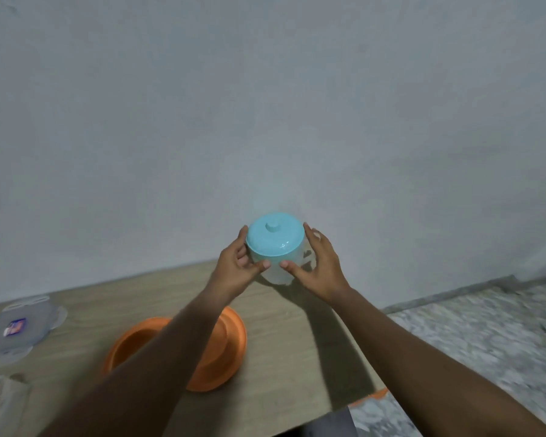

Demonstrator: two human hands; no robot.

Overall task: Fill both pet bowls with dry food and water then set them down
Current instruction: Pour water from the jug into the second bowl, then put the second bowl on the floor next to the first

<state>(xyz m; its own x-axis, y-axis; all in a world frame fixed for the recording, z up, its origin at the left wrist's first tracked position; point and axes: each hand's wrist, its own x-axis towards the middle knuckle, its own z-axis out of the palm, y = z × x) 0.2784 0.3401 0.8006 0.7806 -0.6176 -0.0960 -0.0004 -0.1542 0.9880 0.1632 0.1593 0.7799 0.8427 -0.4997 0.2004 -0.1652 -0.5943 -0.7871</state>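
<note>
Both our left hand (234, 263) and right hand (319, 266) grip a translucent plastic jar (278, 275) capped by a round turquoise lid (275, 236), with a round orange plastic bowl (230, 339) under our left forearm.

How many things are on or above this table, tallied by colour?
Orange: 1, the pet bowl
Light blue: 1, the jar lid
Clear or frosted: 3, the jar, the flat lid with a sticker, and the container at the lower left edge
Total: 5

Nothing is legible: the small red-and-blue sticker (13, 328) on the clear lid (37, 315) is too blurred.
</note>
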